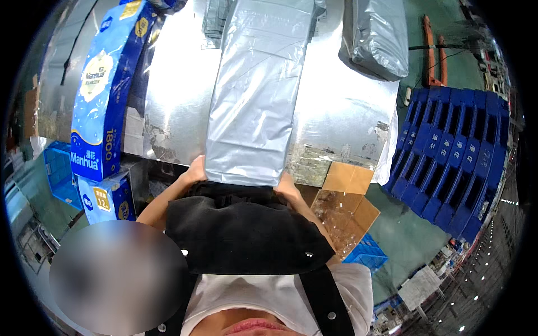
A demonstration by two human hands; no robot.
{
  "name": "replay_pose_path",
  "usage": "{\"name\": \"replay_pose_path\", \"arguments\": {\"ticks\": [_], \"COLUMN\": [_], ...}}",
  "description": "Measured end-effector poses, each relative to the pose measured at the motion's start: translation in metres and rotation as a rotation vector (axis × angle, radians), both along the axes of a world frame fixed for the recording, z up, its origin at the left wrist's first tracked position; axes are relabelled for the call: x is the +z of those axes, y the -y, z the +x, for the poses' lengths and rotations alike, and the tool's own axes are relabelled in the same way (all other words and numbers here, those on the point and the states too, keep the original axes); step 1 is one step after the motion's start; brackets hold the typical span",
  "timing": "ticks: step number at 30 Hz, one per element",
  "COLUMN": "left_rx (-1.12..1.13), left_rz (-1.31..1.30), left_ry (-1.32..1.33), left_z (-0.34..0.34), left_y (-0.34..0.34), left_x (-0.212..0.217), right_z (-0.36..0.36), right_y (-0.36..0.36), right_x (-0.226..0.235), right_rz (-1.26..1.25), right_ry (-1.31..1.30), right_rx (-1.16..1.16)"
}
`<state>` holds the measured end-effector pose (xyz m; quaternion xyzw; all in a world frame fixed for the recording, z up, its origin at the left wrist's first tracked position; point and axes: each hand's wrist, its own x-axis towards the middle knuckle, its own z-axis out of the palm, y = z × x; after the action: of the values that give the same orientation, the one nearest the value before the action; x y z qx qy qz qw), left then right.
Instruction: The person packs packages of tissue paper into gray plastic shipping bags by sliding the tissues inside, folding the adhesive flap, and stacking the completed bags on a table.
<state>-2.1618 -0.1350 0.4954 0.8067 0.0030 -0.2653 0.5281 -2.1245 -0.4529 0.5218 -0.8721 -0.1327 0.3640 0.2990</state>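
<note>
A long parcel wrapped in silvery-grey plastic [255, 95] lies lengthwise on a shiny metal table [176, 101], its near end close to my body. My left hand [196, 169] is against the near left edge of this parcel, its fingers partly hidden by the wrapping. At the near right corner, my right hand [287, 187] grips the same parcel, with most fingers out of sight underneath or behind it. The plastic looks smooth along the top and creased at the near end.
Another grey-wrapped parcel [380, 39] sits at the far right of the table. Long blue tissue packs [92, 120] stand along the left. An open cardboard box [350, 210] is below the table's right edge, near a blue crate [367, 253]. Blue pallets [448, 157] are stacked farther right.
</note>
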Motion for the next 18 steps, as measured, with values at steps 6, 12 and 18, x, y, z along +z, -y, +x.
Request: {"name": "replay_pose_path", "arguments": {"ticks": [6, 12, 18], "left_rx": [0.258, 0.115, 0.315], "left_rz": [-0.055, 0.169, 0.183], "left_ry": [-0.408, -0.245, -0.099], "left_z": [0.048, 0.02, -0.015], "left_y": [0.056, 0.003, 0.019], "left_x": [0.061, 0.045, 0.031], "right_z": [0.044, 0.034, 0.018], "right_y": [-0.047, 0.043, -0.077], "right_x": [0.049, 0.001, 0.008], "right_rz": [-0.133, -0.352, 0.011], "right_ry": [-0.038, 0.24, 0.374], "right_rx": [-0.043, -0.107, 0.042]}}
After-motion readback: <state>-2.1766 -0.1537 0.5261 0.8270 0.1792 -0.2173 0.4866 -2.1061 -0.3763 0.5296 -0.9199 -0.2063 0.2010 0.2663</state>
